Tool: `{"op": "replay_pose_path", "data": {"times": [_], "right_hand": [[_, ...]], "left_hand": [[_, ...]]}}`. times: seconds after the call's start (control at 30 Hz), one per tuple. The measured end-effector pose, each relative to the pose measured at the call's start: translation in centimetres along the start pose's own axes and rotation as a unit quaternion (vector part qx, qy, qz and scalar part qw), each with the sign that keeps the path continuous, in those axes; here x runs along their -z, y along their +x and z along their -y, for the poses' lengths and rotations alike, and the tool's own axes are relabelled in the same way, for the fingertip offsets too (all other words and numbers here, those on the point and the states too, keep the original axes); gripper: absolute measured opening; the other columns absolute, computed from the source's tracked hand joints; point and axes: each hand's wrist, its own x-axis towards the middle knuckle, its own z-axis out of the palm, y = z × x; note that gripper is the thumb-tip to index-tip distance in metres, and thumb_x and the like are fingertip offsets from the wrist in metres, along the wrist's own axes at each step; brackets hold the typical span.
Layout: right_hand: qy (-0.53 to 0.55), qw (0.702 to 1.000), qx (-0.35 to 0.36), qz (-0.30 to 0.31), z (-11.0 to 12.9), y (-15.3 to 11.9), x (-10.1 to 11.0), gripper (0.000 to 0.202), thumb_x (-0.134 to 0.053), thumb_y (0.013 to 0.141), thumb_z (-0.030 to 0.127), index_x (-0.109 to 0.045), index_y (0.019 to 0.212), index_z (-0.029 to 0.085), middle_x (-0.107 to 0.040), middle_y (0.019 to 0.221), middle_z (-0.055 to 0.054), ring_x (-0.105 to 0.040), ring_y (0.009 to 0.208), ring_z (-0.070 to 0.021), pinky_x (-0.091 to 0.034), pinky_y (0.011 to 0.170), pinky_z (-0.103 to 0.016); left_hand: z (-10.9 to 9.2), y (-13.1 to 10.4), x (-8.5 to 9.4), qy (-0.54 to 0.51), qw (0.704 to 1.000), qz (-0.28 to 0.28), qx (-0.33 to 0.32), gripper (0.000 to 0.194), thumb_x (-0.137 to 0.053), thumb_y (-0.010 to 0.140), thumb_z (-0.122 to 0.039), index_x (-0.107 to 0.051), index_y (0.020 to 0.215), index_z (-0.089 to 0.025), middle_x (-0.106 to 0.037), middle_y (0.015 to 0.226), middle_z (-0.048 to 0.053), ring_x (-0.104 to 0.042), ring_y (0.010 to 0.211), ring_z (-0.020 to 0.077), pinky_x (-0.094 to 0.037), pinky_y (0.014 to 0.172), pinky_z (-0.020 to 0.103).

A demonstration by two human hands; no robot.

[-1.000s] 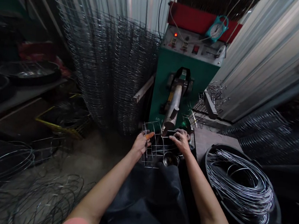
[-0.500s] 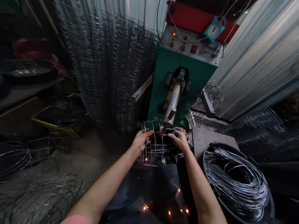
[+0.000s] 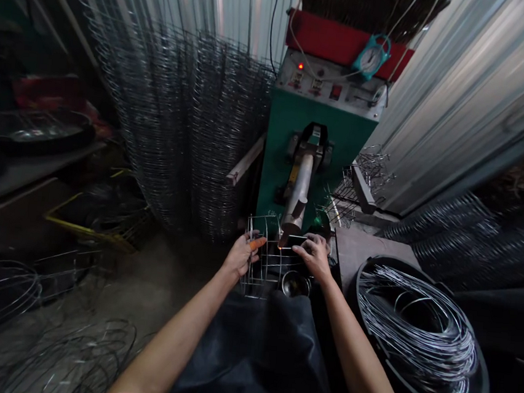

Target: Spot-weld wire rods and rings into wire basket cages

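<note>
My left hand (image 3: 239,258), with an orange wrap on one finger, is closed around the side of a curved wire grid (image 3: 274,264). My right hand (image 3: 314,255) pinches thin straight wires (image 3: 287,248) that reach left to the grid. Between the hands, the metal electrode arm (image 3: 293,215) of a green spot welder (image 3: 278,124) comes down onto the wires. A small orange glow shows at its tip. Below the right hand sits a small round metal bowl (image 3: 295,284); its contents are hard to make out. A dark apron (image 3: 251,356) covers my lap.
Tall stacks of wire baskets (image 3: 221,137) stand left of the welder. To the right, a black tub (image 3: 483,372) holds coiled wire (image 3: 418,347). Loose wire (image 3: 75,351) covers the floor at left. A teal dial scale (image 3: 372,57) hangs above the welder's panel.
An orange glow has appeared at the electrode tip, and the sparks over the apron are gone. The hands keep their grip; the whole view has shifted slightly.
</note>
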Motion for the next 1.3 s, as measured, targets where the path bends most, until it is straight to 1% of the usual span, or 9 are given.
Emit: {"op": "replay_pose_path", "data": {"times": [0.17,0.3,0.4,0.57,0.77,0.93,1.03,1.13,1.3], "right_hand": [[-0.009,0.999,0.045,0.011,0.5,-1.6,0.7,0.027,-0.064,0.075,0.045,-0.061,0.067,0.020,-0.058,0.107,-0.008,-0.042,0.109,-0.0282,-0.030,0.092,-0.048],[0.054,0.989,0.124,0.053,-0.1,-4.4,2.4,0.030,-0.059,0.079,0.040,-0.058,0.103,0.022,-0.054,0.116,-0.009,-0.046,0.112,-0.0246,-0.037,0.094,-0.043],[0.080,0.992,0.094,0.041,-1.7,-6.7,3.8,0.043,-0.056,0.081,0.036,-0.048,0.120,0.022,-0.054,0.118,-0.010,-0.050,0.111,-0.0221,-0.041,0.093,-0.040],[0.102,0.994,0.029,0.029,-3.3,-8.7,6.4,0.031,-0.058,0.078,0.038,-0.060,0.103,0.020,-0.064,0.101,-0.008,-0.059,0.096,-0.0221,-0.046,0.086,-0.037],[0.204,0.978,0.046,-0.021,1.5,-9.3,9.5,0.022,-0.061,0.075,0.040,-0.066,0.079,0.019,-0.066,0.075,-0.003,-0.061,0.071,-0.0183,-0.048,0.067,-0.029],[0.259,0.963,0.054,-0.050,8.4,-8.7,10.2,0.022,-0.064,0.070,0.040,-0.064,0.067,0.018,-0.062,0.063,-0.001,-0.055,0.060,-0.0145,-0.044,0.057,-0.025],[0.238,0.971,0.019,0.005,11.5,-8.1,9.2,0.022,-0.066,0.067,0.039,-0.064,0.068,0.016,-0.060,0.062,0.000,-0.054,0.059,-0.0137,-0.042,0.056,-0.024],[0.229,0.973,0.009,0.031,13.0,-7.6,7.7,0.027,-0.067,0.066,0.043,-0.063,0.065,0.016,-0.059,0.061,0.001,-0.053,0.059,-0.0134,-0.042,0.056,-0.024],[0.233,0.972,-0.006,0.019,13.9,-7.3,7.7,0.030,-0.065,0.068,0.045,-0.062,0.065,0.016,-0.058,0.061,0.001,-0.053,0.058,-0.0127,-0.041,0.056,-0.023]], "left_hand": [[0.2,-1.0,1.0,0.012,1.000,0.024,-0.010,0.059,-0.079,0.051,-0.025,-0.049,0.101,-0.018,-0.036,0.056,-0.012,-0.027,0.039,-0.0001,-0.018,0.034,0.013],[1.1,-3.0,3.7,-0.010,0.999,0.043,0.013,0.057,-0.078,0.053,-0.023,-0.051,0.103,-0.018,-0.038,0.059,-0.011,-0.027,0.039,-0.0004,-0.019,0.033,0.011],[2.0,-5.0,6.4,-0.050,0.996,0.059,0.046,0.052,-0.077,0.057,-0.019,-0.053,0.103,-0.016,-0.037,0.058,-0.010,-0.026,0.039,-0.0006,-0.020,0.031,0.010],[2.1,-8.4,9.6,-0.146,0.985,0.071,0.056,0.044,-0.070,0.066,-0.014,-0.056,0.108,-0.013,-0.036,0.059,-0.008,-0.025,0.038,-0.0018,-0.021,0.028,0.007],[0.7,-10.7,11.0,-0.174,0.976,0.131,0.012,0.059,-0.066,0.071,-0.021,-0.046,0.126,-0.019,-0.047,0.068,-0.004,-0.036,0.041,-0.0004,-0.032,0.033,0.009],[-1.4,-10.2,12.2,0.014,0.996,0.088,0.002,0.070,-0.071,0.064,-0.029,-0.044,0.127,-0.016,-0.061,0.103,0.011,-0.059,0.090,0.0201,-0.049,0.073,0.031],[-4.2,-11.1,11.0,0.098,0.987,0.018,-0.129,0.070,-0.069,0.066,-0.034,-0.042,0.129,-0.020,-0.057,0.116,0.010,-0.052,0.108,0.0220,-0.044,0.084,0.032],[-7.2,-13.2,7.4,0.215,0.945,0.089,-0.230,0.068,-0.071,0.066,-0.030,-0.046,0.128,-0.022,-0.058,0.116,0.006,-0.050,0.111,0.0200,-0.038,0.092,0.028],[-9.1,-15.0,1.3,0.327,0.901,0.202,-0.199,0.049,-0.068,0.068,-0.027,-0.061,0.115,-0.020,-0.062,0.071,0.000,-0.055,0.068,0.0158,-0.044,0.062,0.024]]}}
